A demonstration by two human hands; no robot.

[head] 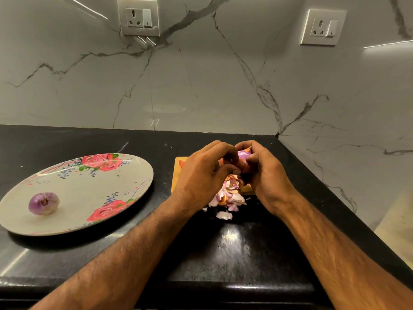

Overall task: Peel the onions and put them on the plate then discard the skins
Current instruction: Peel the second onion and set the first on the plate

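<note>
Head view: I see the left hand [201,175] and right hand [266,175], fingers curled round a partly skinned onion [243,156] above the wooden board [178,173], right on the worktop [245,253]. Loose skins [228,199] lie beneath. A peeled onion [44,203] sits on the plate [134,175], left.

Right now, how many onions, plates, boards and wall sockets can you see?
Onions: 2, peeled onion on plate, second onion gripped by left hand and right hand.
Plates: 1.
Wooden board: 1.
Wall sockets: 2, left socket, right socket.
Total: 6.
</note>
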